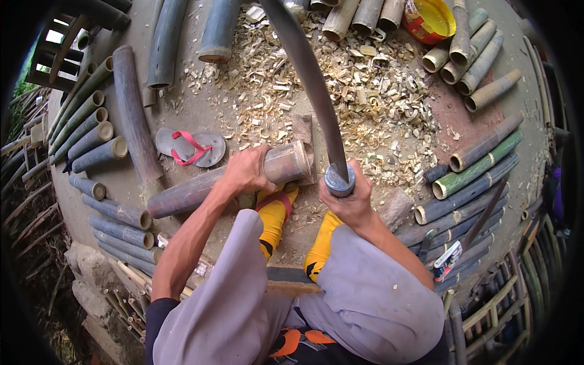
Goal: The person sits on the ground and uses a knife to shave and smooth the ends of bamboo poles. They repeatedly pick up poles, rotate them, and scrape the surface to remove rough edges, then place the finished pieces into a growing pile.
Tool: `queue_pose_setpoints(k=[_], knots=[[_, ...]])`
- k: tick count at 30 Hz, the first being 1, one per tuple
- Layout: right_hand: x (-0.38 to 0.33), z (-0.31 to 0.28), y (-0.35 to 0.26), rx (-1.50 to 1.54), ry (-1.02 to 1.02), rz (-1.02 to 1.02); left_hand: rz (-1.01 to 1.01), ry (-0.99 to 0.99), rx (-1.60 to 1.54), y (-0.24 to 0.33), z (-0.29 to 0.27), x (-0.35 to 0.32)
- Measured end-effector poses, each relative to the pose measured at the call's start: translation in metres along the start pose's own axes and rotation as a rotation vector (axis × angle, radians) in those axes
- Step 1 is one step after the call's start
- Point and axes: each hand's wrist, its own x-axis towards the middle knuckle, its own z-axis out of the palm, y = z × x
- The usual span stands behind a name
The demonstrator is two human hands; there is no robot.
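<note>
Left hand (246,170): fingers clasp a brown bamboo tube (234,179) lying across the ground.
Right hand (347,194): fingers grip a long, dark curved blade (304,67) by its handle.

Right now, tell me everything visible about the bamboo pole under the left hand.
The bamboo pole is a thick grey-brown culm with a paler, reddish band near its cut, hollow right end. It lies roughly level on the ground, slanting up to the right. The left hand presses on its top near that end; a wooden block sits just behind it. Yellow sandals sit beside it.
</note>
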Motion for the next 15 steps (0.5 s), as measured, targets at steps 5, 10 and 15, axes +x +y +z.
queue_pose_setpoints(k=[5, 10, 15], knots=[[-0.016, -0.013, 0.066, -0.311, -0.338, 0.491, 0.079, 0.173, 0.098, -0.002, 0.014, -0.007], [-0.012, -0.014, 0.016, -0.225, -0.199, 0.308, 0.106, 0.407, 0.249, 0.017, 0.036, -0.013], [-0.01, -0.008, 0.008, -0.2, -0.003, 0.032, 0.095, 0.527, 0.279, 0.025, 0.051, -0.011]])
